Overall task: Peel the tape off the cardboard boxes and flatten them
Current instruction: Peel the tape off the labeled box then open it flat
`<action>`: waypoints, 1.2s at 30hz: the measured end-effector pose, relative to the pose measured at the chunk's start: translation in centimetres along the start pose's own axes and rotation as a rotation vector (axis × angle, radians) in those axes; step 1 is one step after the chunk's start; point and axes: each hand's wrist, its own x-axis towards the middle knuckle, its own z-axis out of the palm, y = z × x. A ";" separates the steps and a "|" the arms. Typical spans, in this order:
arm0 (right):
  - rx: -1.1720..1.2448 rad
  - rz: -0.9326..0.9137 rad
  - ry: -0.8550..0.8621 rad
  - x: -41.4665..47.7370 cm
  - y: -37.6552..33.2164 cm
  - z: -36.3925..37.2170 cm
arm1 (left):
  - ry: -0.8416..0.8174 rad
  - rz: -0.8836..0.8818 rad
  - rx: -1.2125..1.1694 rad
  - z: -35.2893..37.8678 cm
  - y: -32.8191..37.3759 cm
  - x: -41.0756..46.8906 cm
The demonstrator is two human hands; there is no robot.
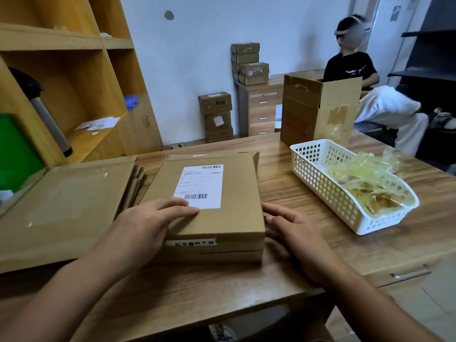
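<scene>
A: Obs. Closed flat box [234, 193] lies on the desk [222, 287], toward its near edge, label [201, 186] up. Hands?

B: Left hand [148, 223] rests flat on the lid's near-left corner, fingers straight, tips touching the label's edge. Right hand [293, 233] lies against the box's right wall, fingers extended. Neither grip is clamped on anything; both are loose and spread.

A: Tape on this box?

B: Cannot tell. One white strip [191, 243] on the front wall; clear tape, if any, doesn't show. Judged: not yet opened or flattened.

A: Risks from here?

B: (1) Clear tape is hard to spot. A missed seam could tear the board when the box is pressed flat. (2) A steep peel could lift the board's paper skin or snap the tape into scraps. (3) With only a flat palm holding it, a pull toward the body could slide the box off the desk. (4) A sticky strip may cling to fingers instead of dropping into the basket [345, 206] of crumpled tape [365, 174] on the right.

A: Flattened stack [66, 206] is just beside the box, left. Likely destination.
</scene>
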 end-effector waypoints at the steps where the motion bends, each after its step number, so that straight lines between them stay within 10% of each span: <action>1: 0.013 -0.002 0.007 -0.2 0.2 0.1 | -0.008 -0.011 -0.020 0.0 0.1 0.0; 36: 0.204 -0.229 0.138 -0.4 0.6 2.0 | -0.155 0.059 -0.173 1.8 4.1 2.7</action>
